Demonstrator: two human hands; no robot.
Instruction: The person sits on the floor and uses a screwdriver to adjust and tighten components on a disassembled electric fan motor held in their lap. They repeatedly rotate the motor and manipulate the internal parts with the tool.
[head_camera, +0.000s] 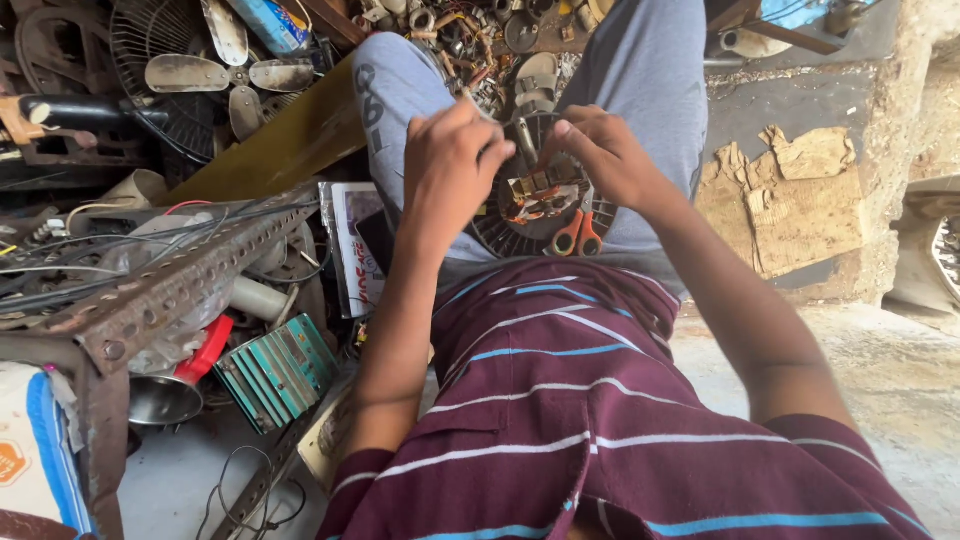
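Hands on motor part (535, 205) resting on my lap, between knees. Left hand (450, 165) curled over its left rim, fingers (490, 150) closed on it. Right hand (605, 155) pinching its top edge. Orange-handled pliers (577, 235) lie on part. Fan blades (225, 75) far left, green finned block (280, 372) on floor.

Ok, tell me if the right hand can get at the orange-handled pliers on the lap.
Probably yes: the right hand rests on the round motor part just above the pliers, with nothing covering their handles.
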